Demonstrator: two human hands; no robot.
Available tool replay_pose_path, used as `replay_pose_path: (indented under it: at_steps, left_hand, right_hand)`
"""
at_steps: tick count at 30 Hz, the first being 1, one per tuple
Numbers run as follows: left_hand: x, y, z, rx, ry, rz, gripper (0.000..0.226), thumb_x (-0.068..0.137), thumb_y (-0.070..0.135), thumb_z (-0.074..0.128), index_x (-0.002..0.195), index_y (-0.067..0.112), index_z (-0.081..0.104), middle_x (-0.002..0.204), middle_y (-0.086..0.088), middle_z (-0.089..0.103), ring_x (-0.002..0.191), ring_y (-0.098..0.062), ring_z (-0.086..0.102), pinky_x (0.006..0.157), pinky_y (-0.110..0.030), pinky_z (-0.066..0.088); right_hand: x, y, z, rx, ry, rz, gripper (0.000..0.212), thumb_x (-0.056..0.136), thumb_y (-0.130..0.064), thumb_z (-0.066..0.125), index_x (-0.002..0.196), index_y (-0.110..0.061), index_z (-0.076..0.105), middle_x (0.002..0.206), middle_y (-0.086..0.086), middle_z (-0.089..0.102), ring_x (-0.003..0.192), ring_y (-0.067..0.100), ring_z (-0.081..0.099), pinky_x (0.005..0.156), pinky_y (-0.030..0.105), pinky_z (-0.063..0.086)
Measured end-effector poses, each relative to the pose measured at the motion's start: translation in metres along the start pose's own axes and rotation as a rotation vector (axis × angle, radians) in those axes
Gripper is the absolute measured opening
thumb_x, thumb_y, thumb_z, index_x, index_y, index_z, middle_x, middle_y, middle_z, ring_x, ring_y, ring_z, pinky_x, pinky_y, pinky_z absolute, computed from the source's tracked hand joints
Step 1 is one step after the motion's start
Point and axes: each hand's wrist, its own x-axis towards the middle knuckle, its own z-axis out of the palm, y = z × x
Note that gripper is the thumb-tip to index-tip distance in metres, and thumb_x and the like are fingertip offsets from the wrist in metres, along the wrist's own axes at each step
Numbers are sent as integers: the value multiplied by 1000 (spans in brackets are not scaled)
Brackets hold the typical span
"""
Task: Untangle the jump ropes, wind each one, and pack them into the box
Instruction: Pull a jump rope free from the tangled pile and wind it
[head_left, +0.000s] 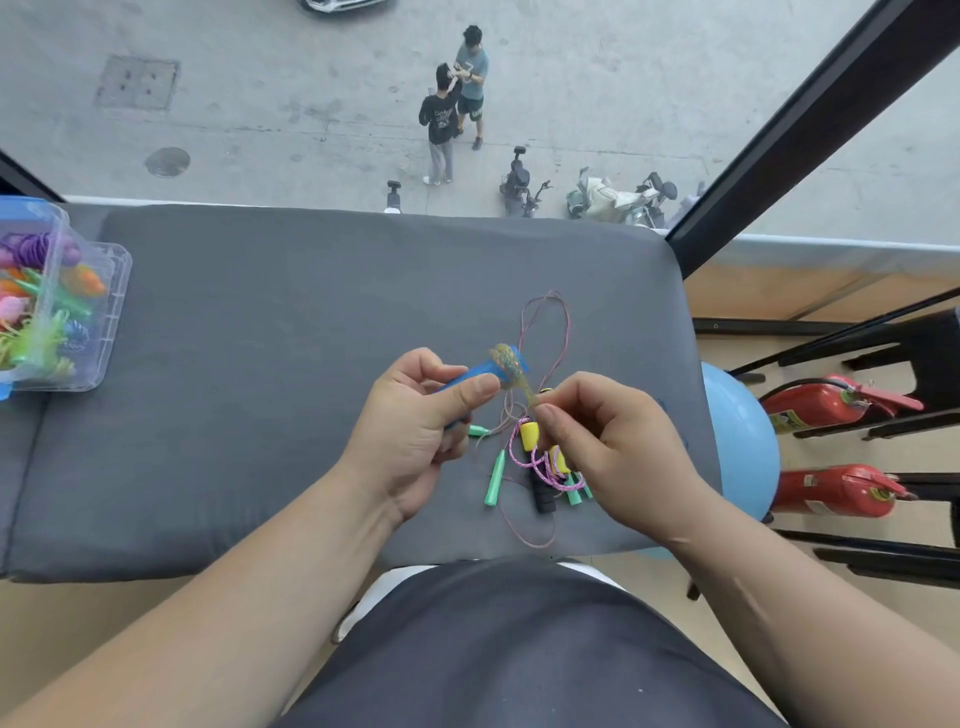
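Observation:
My left hand (415, 431) grips the blue handles (475, 376) of a jump rope, with multicoloured cord (506, 361) wound around their upper end. My right hand (608, 447) pinches the loose end of that cord just right of the handles. Below my hands, on the grey cushion (260, 389), lies a tangle of ropes: green handles (496, 478), a yellow handle (529, 435), a black handle (543, 496), a pink braided cord (540, 467) and a thin pink cord (545, 322) looping away from me. The clear plastic box (72, 306) stands at the cushion's left edge with several wound ropes inside.
A blue ball (743, 441) sits by the cushion's right edge. Two red fire extinguishers (826, 405) and black chair legs (883, 353) stand further right. Behind the cushion a window looks down on a street with two people and parked scooters.

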Motion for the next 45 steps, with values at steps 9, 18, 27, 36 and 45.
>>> replay_pose_path:
  at_steps: [9,18,27,36,45]
  left_hand:
    - [-10,14,-11,406,-431,-176,41,57,2,85,76,16,51,72,-3,64,49,-14,38,46,-22,21]
    - [4,3,-14,1105,-262,56,49,56,22,97,62,24,49,66,9,55,60,-13,41,59,-29,36]
    - [3,-13,-9,670,76,72,55,58,14,97,68,18,43,67,-5,50,53,-14,39,53,-26,33]
    - [5,-22,1,86,101,-118,43,75,8,82,74,21,41,69,-10,50,44,-12,21,46,-22,13]
    - [-7,-7,4,69,-202,-237,20,76,11,67,87,12,52,65,-5,49,41,-7,29,41,-18,22]
  right_hand:
    - [33,9,-21,-500,-665,33,28,99,-25,58,71,-31,57,65,-4,57,58,5,45,61,25,42]
    - [63,-28,-2,-932,-673,-50,25,99,-28,52,80,-14,61,78,3,62,77,27,54,70,36,47]
    - [24,-17,14,-720,-163,-95,26,99,-26,50,104,-20,75,86,3,64,83,26,58,72,38,47]
    - [5,6,9,-333,14,-98,24,93,-15,67,112,-25,75,65,-3,65,59,16,49,64,37,50]
    - [-9,19,-7,234,29,-13,14,84,1,74,79,-1,62,73,7,72,58,27,58,56,46,51]
